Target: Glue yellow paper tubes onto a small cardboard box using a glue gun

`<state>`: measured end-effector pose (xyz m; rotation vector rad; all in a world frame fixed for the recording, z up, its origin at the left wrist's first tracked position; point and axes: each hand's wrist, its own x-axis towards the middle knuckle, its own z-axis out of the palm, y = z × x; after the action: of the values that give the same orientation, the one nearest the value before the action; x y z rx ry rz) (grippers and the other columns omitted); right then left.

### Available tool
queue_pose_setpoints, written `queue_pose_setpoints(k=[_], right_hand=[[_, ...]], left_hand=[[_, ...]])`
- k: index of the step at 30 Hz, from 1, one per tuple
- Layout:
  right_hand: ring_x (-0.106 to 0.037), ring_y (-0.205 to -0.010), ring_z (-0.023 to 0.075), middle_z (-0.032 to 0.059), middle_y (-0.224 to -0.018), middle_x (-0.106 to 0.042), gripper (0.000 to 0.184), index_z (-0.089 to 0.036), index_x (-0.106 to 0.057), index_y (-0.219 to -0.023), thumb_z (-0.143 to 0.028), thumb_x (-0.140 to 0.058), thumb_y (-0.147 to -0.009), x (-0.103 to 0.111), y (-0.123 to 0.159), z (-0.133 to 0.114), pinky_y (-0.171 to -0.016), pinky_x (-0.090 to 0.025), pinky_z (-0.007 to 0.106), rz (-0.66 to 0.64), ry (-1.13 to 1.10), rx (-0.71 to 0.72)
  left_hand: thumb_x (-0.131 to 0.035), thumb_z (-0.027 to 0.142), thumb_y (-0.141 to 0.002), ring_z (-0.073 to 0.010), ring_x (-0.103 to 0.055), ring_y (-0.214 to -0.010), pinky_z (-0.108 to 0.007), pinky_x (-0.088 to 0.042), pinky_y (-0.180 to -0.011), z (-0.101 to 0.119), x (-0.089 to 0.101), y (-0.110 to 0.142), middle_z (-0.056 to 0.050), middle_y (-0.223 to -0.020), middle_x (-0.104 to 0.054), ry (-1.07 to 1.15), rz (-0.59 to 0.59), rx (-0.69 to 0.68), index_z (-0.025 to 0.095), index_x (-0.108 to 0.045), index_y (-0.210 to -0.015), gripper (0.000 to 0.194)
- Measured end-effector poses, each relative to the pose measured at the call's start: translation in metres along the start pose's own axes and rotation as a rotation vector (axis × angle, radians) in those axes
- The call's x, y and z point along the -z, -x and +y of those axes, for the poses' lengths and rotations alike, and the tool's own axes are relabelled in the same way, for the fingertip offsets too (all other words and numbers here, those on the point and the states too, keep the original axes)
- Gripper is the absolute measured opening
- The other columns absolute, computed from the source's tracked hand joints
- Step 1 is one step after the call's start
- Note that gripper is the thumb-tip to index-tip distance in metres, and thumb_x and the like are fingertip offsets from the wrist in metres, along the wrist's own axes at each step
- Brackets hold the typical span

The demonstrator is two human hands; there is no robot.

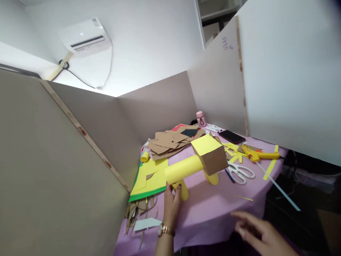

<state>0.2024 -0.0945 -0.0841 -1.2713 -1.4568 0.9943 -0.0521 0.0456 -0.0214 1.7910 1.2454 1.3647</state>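
The yellow paper tube (183, 169) lay ahead of both hands, over the lilac-clothed counter (198, 202), its long axis running mostly L to R & angling slightly away toward its R end. The brown cardboard box w/ a yellow top (214, 160) sat at that R end; short yellow paper legs (183, 191) stood below. The L hand (172, 204) was by far the nearer: thumb & fingers pinched in around a leg under the tube's L end, opp. the box.

The R hand (254, 229) was well apart from the assembly, low & toward the near edge, fingers partly spread & loosely bent, w/ nothing seen in its grasp. From there the box end lay fwd & to the L, so the R hand was closer to the box than to the tube's L end. The white-handled scissors (238, 171) lay just R of the box, w/ the yellow glue gun (259, 155) beyond them. Whether the L fingertips also touched the tube's underside, can't tell.
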Motion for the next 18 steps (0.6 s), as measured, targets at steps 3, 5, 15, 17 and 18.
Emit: queue_pose_setpoints(k=[3, 5, 15, 17, 18], right_hand=[[-0.062, -0.094, 0.0231, 0.0098, -0.105, -0.064, 0.046, -0.022, -0.049, -0.124, -0.043, -0.055, -0.084, 0.026, -0.034, -0.020, -0.081, -0.052, 0.033, 0.289, -0.071, 0.096], [-0.057, -0.097, 0.0230, 0.0098, -0.114, -0.057, 0.053, -0.025, -0.042, -0.129, -0.042, -0.059, -0.082, 0.040, -0.057, -0.035, -0.077, -0.052, 0.034, 0.383, -0.099, 0.194], [-0.050, -0.105, 0.0258, 0.0116, -0.125, -0.046, 0.059, -0.027, -0.035, -0.129, -0.044, -0.061, -0.079, 0.053, -0.097, -0.049, -0.081, -0.047, 0.041, 0.382, -0.161, 0.236], [-0.048, -0.110, 0.0269, 0.0124, -0.130, -0.044, 0.064, -0.027, -0.033, -0.132, -0.044, -0.063, -0.077, 0.059, -0.103, -0.050, -0.084, -0.046, 0.043, 0.333, -0.130, 0.233], [-0.047, -0.113, 0.0277, 0.0129, -0.132, -0.043, 0.068, -0.027, -0.032, -0.133, -0.044, -0.065, -0.076, 0.064, -0.107, -0.051, -0.087, -0.044, 0.045, 0.308, -0.121, 0.234]], left_hand=[[-0.052, 0.042, -0.085, -0.0254, -0.053, -0.116, -0.043, -0.039, -0.099, 0.000, -0.001, -0.001, -0.014, -0.124, -0.056, -0.001, 0.007, 0.015, 0.018, -0.045, -0.125, 0.047], [-0.053, 0.042, -0.084, -0.0252, -0.054, -0.114, -0.042, -0.040, -0.099, 0.001, -0.001, -0.002, -0.014, -0.121, -0.058, -0.001, 0.011, 0.024, 0.017, -0.046, -0.123, 0.046], [-0.056, 0.046, -0.080, -0.0275, -0.053, -0.117, -0.042, -0.042, -0.098, 0.006, -0.001, -0.007, -0.013, -0.121, -0.059, 0.003, 0.014, 0.068, 0.018, -0.043, -0.124, 0.053], [-0.057, 0.047, -0.079, -0.0285, -0.052, -0.118, -0.042, -0.043, -0.097, 0.004, 0.000, -0.009, -0.013, -0.122, -0.058, -0.001, 0.016, 0.069, 0.018, -0.043, -0.124, 0.055], [-0.058, 0.048, -0.079, -0.0288, -0.053, -0.116, -0.042, -0.044, -0.095, 0.002, 0.000, -0.011, -0.013, -0.120, -0.058, -0.002, 0.018, 0.071, 0.019, -0.043, -0.124, 0.055]])
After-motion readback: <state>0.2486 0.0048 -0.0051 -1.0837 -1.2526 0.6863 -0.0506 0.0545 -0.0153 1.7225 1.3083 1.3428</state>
